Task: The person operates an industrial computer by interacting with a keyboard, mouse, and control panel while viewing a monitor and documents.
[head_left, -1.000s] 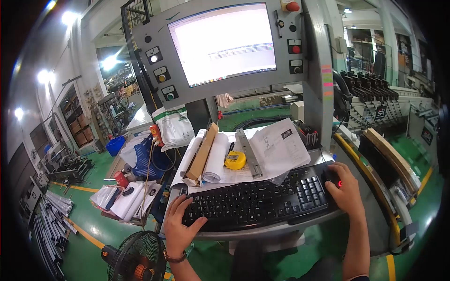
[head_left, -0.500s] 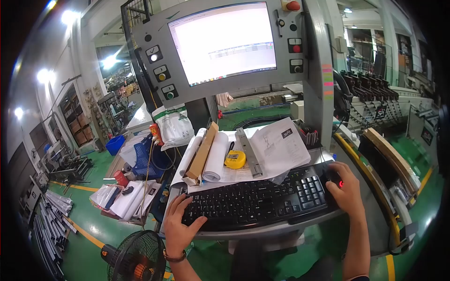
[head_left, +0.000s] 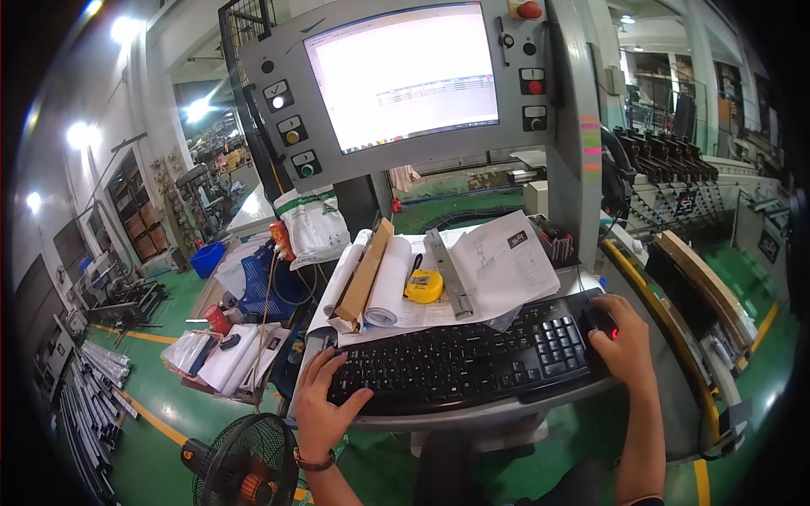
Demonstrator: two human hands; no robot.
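Note:
My right hand (head_left: 626, 341) is curled over a black computer mouse (head_left: 601, 319) with a red light, at the right end of the keyboard. Fingers spread, my left hand (head_left: 327, 401) rests at the left edge of the black keyboard (head_left: 447, 363) and holds nothing. Behind the keys, paper sheets (head_left: 506, 261) bear a yellow tape measure (head_left: 423, 287), a metal strip (head_left: 449, 274), a long cardboard piece (head_left: 364, 274) and rolled white paper (head_left: 389, 282). Above them a lit monitor (head_left: 405, 76) shows a mostly white window with a few table rows.
Buttons and a red emergency stop (head_left: 529, 10) flank the screen. A white plastic bag (head_left: 312, 228) hangs at the left. Below left stands a black fan (head_left: 245, 468); a side surface holds papers (head_left: 232, 358). Boards (head_left: 704, 287) lean at the right beside a yellow rail (head_left: 666, 337).

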